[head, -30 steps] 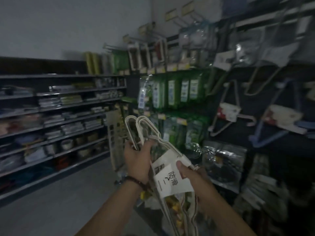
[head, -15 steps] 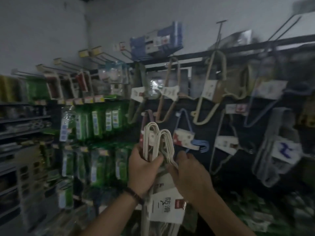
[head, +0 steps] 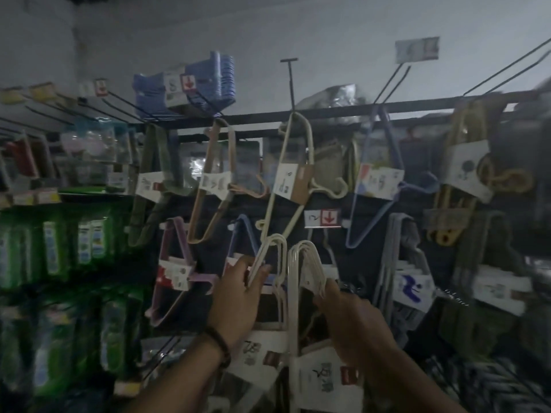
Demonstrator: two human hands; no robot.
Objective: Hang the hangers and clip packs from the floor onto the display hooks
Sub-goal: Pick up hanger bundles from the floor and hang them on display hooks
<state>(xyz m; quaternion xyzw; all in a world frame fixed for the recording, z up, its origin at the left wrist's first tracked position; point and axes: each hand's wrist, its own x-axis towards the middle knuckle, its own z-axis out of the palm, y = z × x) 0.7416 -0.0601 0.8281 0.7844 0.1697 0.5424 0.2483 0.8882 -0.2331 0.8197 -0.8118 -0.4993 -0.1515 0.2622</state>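
Observation:
I hold two bundles of white hangers up in front of the display wall. My left hand (head: 238, 296) grips the left white bundle (head: 272, 263) just below its hooks. My right hand (head: 354, 323) grips the right white bundle (head: 307, 263), whose white paper label (head: 323, 380) hangs below. Both bundles' hook ends sit just under a red-arrow price tag (head: 323, 218) in the lower row of display hooks. Other hanger packs hang from the dark top rail (head: 343, 110): cream (head: 293, 180), tan (head: 214, 180), light blue (head: 375, 186).
Long bare wire hooks (head: 390, 81) stick out above the rail. A purple pack (head: 173, 269) hangs left of my hands, a grey pack (head: 399, 263) to the right. Green packaged goods (head: 62, 248) fill the shelves at left. The light is dim.
The view has swung right and up from the aisle to the hanger wall. My hands have risen and parted, splitting the white hangers into two bundles, one per hand.

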